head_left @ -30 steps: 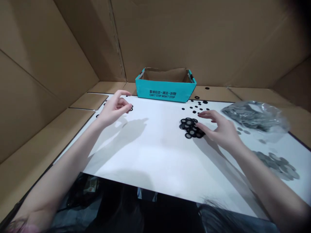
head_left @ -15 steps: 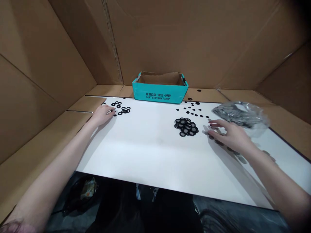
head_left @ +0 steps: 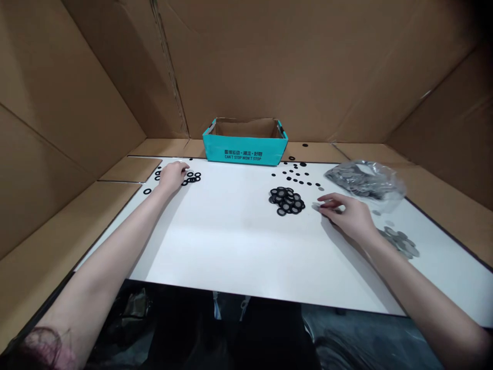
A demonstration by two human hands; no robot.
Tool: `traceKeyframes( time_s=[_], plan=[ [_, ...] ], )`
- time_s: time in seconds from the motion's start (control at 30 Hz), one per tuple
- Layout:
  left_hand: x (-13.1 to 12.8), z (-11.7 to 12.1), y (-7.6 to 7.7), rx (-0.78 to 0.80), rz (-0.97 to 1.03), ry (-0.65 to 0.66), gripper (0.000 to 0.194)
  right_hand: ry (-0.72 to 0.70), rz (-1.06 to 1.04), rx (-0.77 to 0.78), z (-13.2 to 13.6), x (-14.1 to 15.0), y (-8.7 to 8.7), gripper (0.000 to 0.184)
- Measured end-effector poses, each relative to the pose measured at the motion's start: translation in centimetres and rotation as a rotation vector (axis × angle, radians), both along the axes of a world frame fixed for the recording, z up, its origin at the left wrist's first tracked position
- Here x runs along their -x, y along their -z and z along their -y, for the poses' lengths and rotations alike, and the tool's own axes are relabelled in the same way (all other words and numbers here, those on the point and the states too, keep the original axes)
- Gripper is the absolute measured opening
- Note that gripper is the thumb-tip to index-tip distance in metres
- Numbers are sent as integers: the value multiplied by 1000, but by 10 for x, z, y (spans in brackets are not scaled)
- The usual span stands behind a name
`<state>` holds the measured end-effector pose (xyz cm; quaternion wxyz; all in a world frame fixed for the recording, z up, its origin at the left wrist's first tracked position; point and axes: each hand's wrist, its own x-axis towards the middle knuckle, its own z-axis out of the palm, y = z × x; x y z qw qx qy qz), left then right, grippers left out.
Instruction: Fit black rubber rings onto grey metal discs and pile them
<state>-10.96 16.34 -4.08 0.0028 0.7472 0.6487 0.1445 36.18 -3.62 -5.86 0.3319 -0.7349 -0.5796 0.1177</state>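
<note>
My right hand (head_left: 348, 213) pinches a thin grey disc (head_left: 316, 206) between thumb and fingers, just right of a heap of black rings with grey centres (head_left: 287, 200). Behind that wrist, loose grey discs (head_left: 400, 241) lie in a pile. At the far left of the white table, my left hand (head_left: 173, 176) is closed among black rings (head_left: 192, 178). Its fingertips point down and away, so I cannot make out what is in them. Another black ring (head_left: 147, 191) lies left of that wrist.
A turquoise cardboard box (head_left: 245, 150), open on top, stands at the back. Small black discs (head_left: 295, 180) are scattered in front of its right side. A clear plastic bag (head_left: 365, 180) of grey discs lies at the right. Cardboard walls (head_left: 262, 61) enclose the table.
The right hand's spread fingers have closed on a grey disc. My left hand has moved right over the rings, and its fingers have come together. The camera view has shifted slightly.
</note>
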Motion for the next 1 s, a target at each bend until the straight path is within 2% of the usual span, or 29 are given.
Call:
traceKeyframes(
  time_s=[0.17,0.33,0.47,0.6,0.83,1.0],
  plan=[
    [4,-3,3,-30,134,-59,40,-12,-182,12,1,2,-5,38],
    [14,-3,3,-68,284,-144,50,45,-378,-57,2,2,-16,29],
    [17,1,-2,-76,387,-199,31,62,-384,-116,4,9,-29,24],
    [13,7,-11,-117,436,-197,12,40,-350,-119,4,21,-41,24],
    [6,18,-20,-165,421,-129,11,152,-200,-90,-3,21,-40,28],
    [3,23,-23,-168,449,-107,12,245,-175,-73,-2,16,-38,26]
  ],
)
